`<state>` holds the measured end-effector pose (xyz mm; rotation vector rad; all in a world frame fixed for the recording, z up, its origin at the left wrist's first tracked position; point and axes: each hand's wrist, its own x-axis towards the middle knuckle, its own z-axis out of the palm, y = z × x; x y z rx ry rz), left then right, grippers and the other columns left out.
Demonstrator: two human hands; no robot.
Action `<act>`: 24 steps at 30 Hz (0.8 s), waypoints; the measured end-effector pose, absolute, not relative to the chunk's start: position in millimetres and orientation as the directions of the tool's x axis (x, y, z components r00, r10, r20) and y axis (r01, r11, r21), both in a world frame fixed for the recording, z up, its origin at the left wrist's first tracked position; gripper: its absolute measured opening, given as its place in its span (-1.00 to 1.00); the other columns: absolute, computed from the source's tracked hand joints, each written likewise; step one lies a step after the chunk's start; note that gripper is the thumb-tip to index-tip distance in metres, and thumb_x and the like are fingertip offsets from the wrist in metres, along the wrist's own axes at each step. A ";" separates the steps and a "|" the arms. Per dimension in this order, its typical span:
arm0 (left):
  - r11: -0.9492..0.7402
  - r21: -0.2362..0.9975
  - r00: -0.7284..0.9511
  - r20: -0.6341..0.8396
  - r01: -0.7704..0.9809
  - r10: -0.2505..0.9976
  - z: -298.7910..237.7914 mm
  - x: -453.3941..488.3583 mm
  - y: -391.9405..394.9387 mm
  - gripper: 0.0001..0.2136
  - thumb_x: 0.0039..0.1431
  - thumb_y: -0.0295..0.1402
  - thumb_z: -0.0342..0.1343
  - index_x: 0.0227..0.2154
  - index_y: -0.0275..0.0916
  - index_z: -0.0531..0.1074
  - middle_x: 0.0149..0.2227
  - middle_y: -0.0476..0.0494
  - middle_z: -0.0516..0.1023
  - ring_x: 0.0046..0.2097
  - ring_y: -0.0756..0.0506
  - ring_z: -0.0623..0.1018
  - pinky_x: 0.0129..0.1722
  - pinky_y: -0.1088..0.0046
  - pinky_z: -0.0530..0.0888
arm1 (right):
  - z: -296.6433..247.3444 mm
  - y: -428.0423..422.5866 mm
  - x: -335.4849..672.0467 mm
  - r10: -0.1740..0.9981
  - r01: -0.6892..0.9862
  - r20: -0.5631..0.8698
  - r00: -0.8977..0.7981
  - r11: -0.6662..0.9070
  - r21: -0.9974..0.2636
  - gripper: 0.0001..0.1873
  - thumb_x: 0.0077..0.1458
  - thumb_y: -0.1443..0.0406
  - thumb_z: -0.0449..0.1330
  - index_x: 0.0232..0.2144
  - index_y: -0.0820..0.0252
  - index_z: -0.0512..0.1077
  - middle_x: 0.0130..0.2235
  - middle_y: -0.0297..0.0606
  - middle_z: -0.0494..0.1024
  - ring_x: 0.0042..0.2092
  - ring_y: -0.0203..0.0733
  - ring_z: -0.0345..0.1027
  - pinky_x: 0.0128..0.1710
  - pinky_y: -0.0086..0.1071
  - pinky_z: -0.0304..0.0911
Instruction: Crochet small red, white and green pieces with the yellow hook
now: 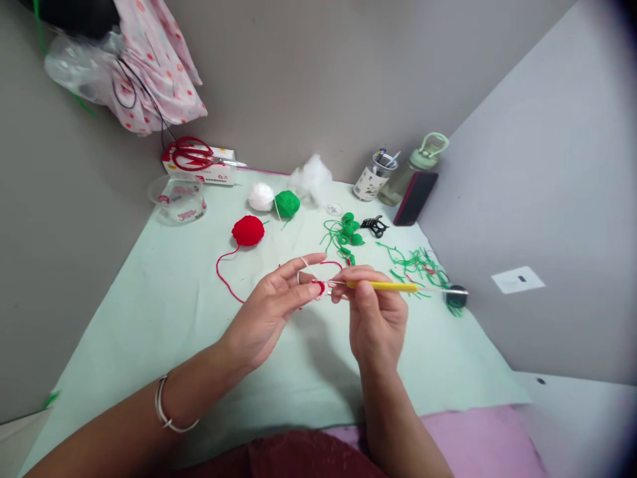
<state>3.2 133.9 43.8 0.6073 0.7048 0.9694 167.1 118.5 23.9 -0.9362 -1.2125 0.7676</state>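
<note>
My left hand [276,299] pinches a small red crochet piece [319,287] between thumb and fingers, with white yarn [304,263] looped over the raised index finger. In my right hand [377,307] is a crochet hook [383,286] with a yellow handle, gripped near its middle. Its metal tip points left and meets the red piece. Fingers partly hide the stitches. A red yarn ball [248,231] lies beyond my left hand, and its strand curves across the table towards that hand.
Behind are a white yarn ball [261,197], a green yarn ball [287,204] and white stuffing [312,179]. Green crocheted pieces [350,230], a black claw clip [375,226] and yarn scraps [421,265] lie right. Red scissors [192,156], a clear tub [182,202], a phone [415,199] and a bottle [404,178] stand farther back.
</note>
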 end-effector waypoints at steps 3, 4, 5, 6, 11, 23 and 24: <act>0.405 0.775 0.374 -0.235 -0.485 0.897 43.6 5.0 131.8 -0.64 0.19 -0.36 0.38 0.07 -0.10 0.63 -0.29 0.01 0.55 -0.15 -0.05 0.49 0.04 0.33 0.32 | 22.0 118.4 165.7 0.901 -0.054 0.387 0.195 0.403 -0.914 -0.80 0.38 0.20 0.20 -0.21 0.09 0.61 -0.23 -0.25 0.63 -0.36 -0.26 0.48 -0.33 -0.29 0.47; 0.399 0.781 0.369 -0.233 -0.480 0.900 43.5 5.5 131.6 -0.64 0.19 -0.36 0.38 0.06 -0.09 0.63 -0.30 0.02 0.53 -0.16 -0.05 0.48 0.02 0.34 0.32 | 21.9 118.1 165.7 0.901 -0.062 0.379 0.213 0.400 -0.915 -0.80 0.38 0.20 0.19 -0.21 0.10 0.61 -0.23 -0.25 0.63 -0.37 -0.26 0.49 -0.34 -0.30 0.48; 0.396 0.784 0.363 -0.234 -0.477 0.902 43.5 5.8 131.6 -0.63 0.18 -0.36 0.38 0.07 -0.09 0.63 -0.31 0.02 0.51 -0.18 -0.05 0.47 0.00 0.35 0.32 | 22.2 117.7 165.8 0.898 -0.067 0.374 0.232 0.399 -0.915 -0.79 0.38 0.19 0.20 -0.22 0.10 0.61 -0.23 -0.25 0.62 -0.37 -0.26 0.49 -0.35 -0.31 0.48; 0.394 0.786 0.358 -0.236 -0.477 0.903 43.5 6.0 131.8 -0.62 0.17 -0.36 0.39 0.07 -0.10 0.62 -0.32 0.03 0.50 -0.19 -0.05 0.46 -0.01 0.35 0.31 | 22.7 117.5 166.0 0.892 -0.069 0.375 0.251 0.403 -0.913 -0.79 0.38 0.19 0.20 -0.23 0.10 0.60 -0.24 -0.25 0.61 -0.38 -0.27 0.49 -0.36 -0.31 0.48; 0.372 0.795 0.333 -0.228 -0.479 0.915 43.8 6.4 132.1 -0.63 0.18 -0.36 0.38 0.07 -0.10 0.62 -0.31 0.03 0.48 -0.19 -0.04 0.45 -0.04 0.36 0.31 | 24.4 117.0 165.6 0.870 -0.048 0.398 0.291 0.429 -0.902 -0.79 0.38 0.19 0.19 -0.23 0.10 0.60 -0.25 -0.26 0.60 -0.38 -0.27 0.48 -0.36 -0.31 0.48; 0.393 0.807 0.365 -0.239 -0.441 0.900 43.1 4.9 132.4 -0.39 0.21 -0.34 0.39 0.30 -0.12 0.39 -0.28 0.02 0.58 -0.16 -0.06 0.51 0.05 0.30 0.32 | 23.6 117.7 164.6 0.882 -0.096 0.415 0.224 0.444 -0.891 -0.80 0.38 0.19 0.21 -0.20 0.05 0.63 -0.23 -0.26 0.67 -0.39 -0.26 0.47 -0.39 -0.31 0.45; 0.392 0.807 0.367 -0.236 -0.441 0.900 42.8 4.9 132.8 -0.37 0.20 -0.34 0.39 0.32 -0.12 0.37 -0.29 0.02 0.58 -0.17 -0.05 0.51 0.06 0.30 0.32 | 23.5 117.8 164.9 0.886 -0.121 0.407 0.223 0.439 -0.890 -0.81 0.38 0.19 0.21 -0.21 0.05 0.63 -0.23 -0.26 0.68 -0.39 -0.27 0.48 -0.39 -0.32 0.46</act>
